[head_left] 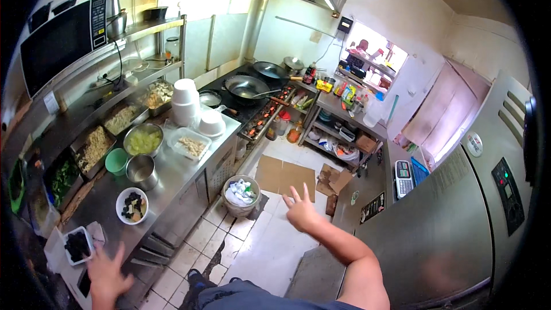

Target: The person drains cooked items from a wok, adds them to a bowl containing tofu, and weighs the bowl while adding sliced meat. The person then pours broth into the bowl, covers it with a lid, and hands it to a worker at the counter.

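Observation:
My left hand [108,272], fingers spread and a little blurred, is at the near end of the steel counter [172,173]. It holds nothing that I can see. Right beside it, a square white tub [86,259] contains dark black pieces of food [77,244]; whether the fingers touch the tub I cannot tell. My right hand [302,213] is raised over the floor with several fingers stretched apart and nothing in it. Farther along the counter stands a round white bowl [121,216] with black and pale food pieces, then a steel pot [142,172] and a green cup [116,161].
Trays of chopped food [95,144] line the counter's back, near stacked white bowls [185,103]. Woks [247,87] rest on the stove beyond. A waste bin [241,209] and flattened cardboard [287,177] are on the floor. A steel refrigerator [427,232] borders the right.

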Action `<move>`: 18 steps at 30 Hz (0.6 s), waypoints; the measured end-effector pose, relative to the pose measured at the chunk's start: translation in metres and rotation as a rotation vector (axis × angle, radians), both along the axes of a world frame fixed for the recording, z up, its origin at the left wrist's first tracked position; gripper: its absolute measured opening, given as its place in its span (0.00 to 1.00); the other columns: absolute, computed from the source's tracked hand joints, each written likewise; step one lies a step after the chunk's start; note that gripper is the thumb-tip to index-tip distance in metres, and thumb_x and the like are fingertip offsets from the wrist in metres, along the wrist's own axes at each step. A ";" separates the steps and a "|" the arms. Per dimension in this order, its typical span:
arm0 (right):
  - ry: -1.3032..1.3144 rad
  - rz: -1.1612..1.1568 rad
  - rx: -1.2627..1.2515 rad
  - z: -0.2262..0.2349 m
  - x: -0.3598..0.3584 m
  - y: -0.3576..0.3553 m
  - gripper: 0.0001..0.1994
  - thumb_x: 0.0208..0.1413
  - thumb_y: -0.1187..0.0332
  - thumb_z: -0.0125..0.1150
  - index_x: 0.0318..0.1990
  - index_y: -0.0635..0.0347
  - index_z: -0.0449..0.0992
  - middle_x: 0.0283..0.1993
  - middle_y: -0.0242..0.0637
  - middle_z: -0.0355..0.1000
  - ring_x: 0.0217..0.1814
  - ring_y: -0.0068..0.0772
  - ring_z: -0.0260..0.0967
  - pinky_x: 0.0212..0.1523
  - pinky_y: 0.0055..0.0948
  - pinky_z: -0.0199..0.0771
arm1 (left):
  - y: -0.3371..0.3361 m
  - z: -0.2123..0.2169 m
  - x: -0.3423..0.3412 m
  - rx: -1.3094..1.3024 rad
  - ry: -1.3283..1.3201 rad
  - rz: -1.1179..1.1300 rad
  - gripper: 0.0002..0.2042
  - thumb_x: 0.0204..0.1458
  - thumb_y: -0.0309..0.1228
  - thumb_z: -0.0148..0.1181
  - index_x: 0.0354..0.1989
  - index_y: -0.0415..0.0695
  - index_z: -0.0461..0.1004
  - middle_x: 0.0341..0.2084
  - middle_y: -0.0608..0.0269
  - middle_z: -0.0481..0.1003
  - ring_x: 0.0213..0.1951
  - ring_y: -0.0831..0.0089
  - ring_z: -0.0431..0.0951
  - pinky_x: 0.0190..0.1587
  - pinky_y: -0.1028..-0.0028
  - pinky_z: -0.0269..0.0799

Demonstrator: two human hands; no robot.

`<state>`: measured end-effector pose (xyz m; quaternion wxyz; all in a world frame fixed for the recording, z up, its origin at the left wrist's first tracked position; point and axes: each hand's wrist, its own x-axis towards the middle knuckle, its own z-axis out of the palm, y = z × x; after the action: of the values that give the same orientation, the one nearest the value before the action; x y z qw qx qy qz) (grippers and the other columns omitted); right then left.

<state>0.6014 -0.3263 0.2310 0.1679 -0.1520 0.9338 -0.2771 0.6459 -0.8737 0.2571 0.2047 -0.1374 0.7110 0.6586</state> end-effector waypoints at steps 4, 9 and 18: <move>-0.267 0.142 -1.223 0.041 0.033 0.014 0.41 0.56 0.58 0.64 0.74 0.51 0.47 0.67 0.56 0.60 0.67 0.51 0.63 0.62 0.48 0.66 | 0.003 0.061 0.031 0.509 0.459 -0.275 0.25 0.49 0.30 0.61 0.58 0.35 0.71 0.45 0.46 0.77 0.52 0.53 0.76 0.58 0.57 0.69; -0.012 -0.124 -0.330 -0.012 0.000 -0.002 0.36 0.56 0.61 0.64 0.71 0.48 0.55 0.39 0.33 0.80 0.58 0.44 0.72 0.58 0.47 0.70 | 0.003 -0.039 -0.012 0.196 -0.022 0.007 0.27 0.57 0.42 0.55 0.63 0.42 0.66 0.47 0.42 0.75 0.42 0.45 0.79 0.53 0.46 0.71; -0.776 -0.287 -1.073 -0.100 -0.029 -0.014 0.39 0.61 0.46 0.55 0.72 0.58 0.49 0.51 0.55 0.73 0.49 0.46 0.75 0.55 0.44 0.72 | -0.025 -0.123 0.038 0.653 -0.124 0.274 0.29 0.58 0.42 0.53 0.66 0.45 0.58 0.47 0.48 0.77 0.41 0.54 0.81 0.41 0.54 0.78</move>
<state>0.5729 -0.3401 0.1314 0.3540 0.0216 0.5500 -0.7561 0.6842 -0.8986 0.1337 0.1902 -0.1987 0.4242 0.8628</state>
